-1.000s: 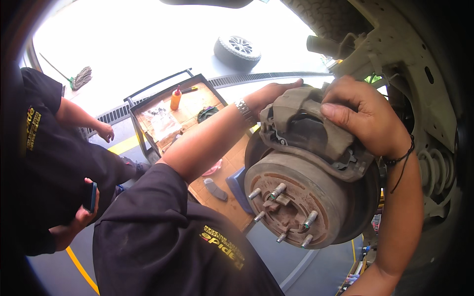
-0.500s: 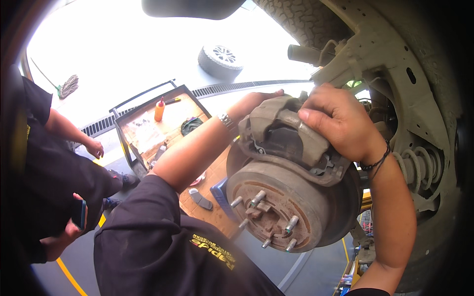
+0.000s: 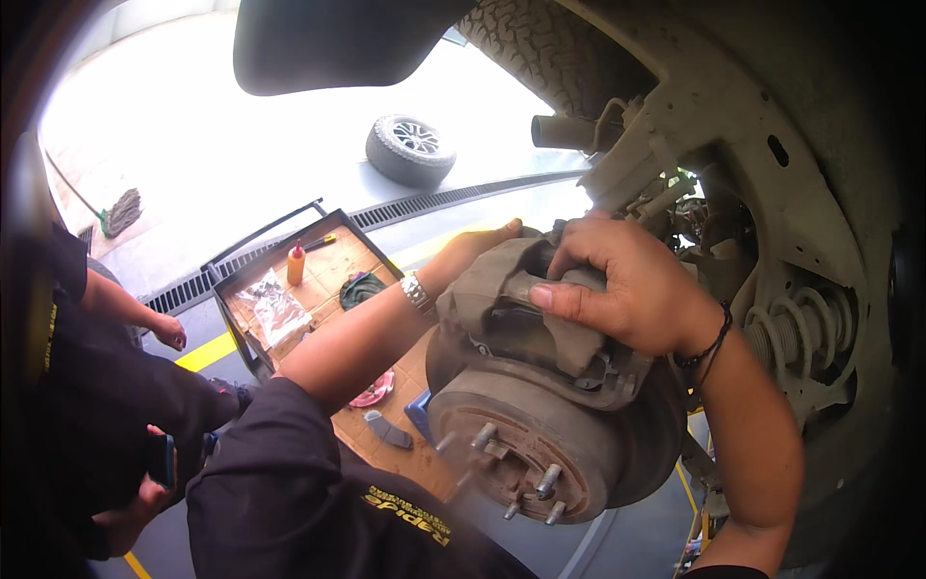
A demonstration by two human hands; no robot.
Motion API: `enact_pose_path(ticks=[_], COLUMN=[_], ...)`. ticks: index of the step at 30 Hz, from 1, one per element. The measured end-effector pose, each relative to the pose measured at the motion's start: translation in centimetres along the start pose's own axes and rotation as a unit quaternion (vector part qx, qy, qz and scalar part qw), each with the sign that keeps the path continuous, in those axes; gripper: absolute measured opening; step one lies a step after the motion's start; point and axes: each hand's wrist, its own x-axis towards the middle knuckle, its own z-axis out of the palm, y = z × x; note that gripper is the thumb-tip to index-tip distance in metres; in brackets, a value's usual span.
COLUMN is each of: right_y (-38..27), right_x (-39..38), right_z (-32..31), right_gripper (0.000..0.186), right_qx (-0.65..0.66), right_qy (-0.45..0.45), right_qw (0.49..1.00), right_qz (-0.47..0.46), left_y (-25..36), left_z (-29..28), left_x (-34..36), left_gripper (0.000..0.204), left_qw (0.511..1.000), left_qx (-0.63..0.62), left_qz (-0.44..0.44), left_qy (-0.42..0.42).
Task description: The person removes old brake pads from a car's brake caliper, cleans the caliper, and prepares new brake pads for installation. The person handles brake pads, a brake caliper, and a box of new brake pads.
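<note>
A dusty brake caliper (image 3: 569, 343) sits over the upper part of a rusty brake disc hub (image 3: 521, 444) with several wheel studs. My right hand (image 3: 622, 289) grips the caliper from above, its thumb on the top and its fingers curled over. Behind the caliper, my left hand (image 3: 482, 241) holds its far side, mostly hidden, with the fingertips showing at the top edge. My left forearm wears a metal watch, my right wrist a dark cord bracelet.
A cart (image 3: 227, 309) holds an orange bottle (image 3: 295, 265), a bag, cloth and brake pad (image 3: 388, 429). A co-worker (image 3: 106, 367) holding a phone stands left. Coil spring (image 3: 791, 338) and chassis fill the right; a loose wheel (image 3: 381, 154) and mop (image 3: 121, 212) lie beyond.
The whole scene has shifted down as the view moved. Both my hands, still on the caliper, now appear lower and further left, along with the hub.
</note>
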Motion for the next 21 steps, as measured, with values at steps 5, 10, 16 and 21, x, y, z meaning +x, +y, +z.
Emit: enact_pose_path(ticks=[5, 10, 16, 21], right_y=[-3.6, -5.4, -5.0, -5.9], right_x=[0.3, -0.6, -0.3, 0.0], right_z=[-0.6, 1.5, 1.8, 1.2], right_gripper=[0.052, 0.043, 0.032, 0.030], right_qx=[-0.145, -0.198, -0.157, -0.176], right_qy=[-0.085, -0.025, 0.010, -0.009], right_qw=[0.984, 0.972, 0.981, 0.977], right_qz=[0.058, 0.124, 0.110, 0.123], left_y=[-0.1, -0.2, -0.1, 0.1], left_z=[-0.7, 2.1, 1.8, 0.5], left_x=[-1.0, -1.6, -1.8, -0.3], left_gripper=[0.045, 0.041, 0.041, 0.043], left_qw=[0.996, 0.969, 0.959, 0.939], left_qx=[0.063, 0.148, 0.213, 0.259], left_qz=[0.030, 0.073, 0.077, 0.123], left_qy=[0.049, 0.184, 0.170, 0.189])
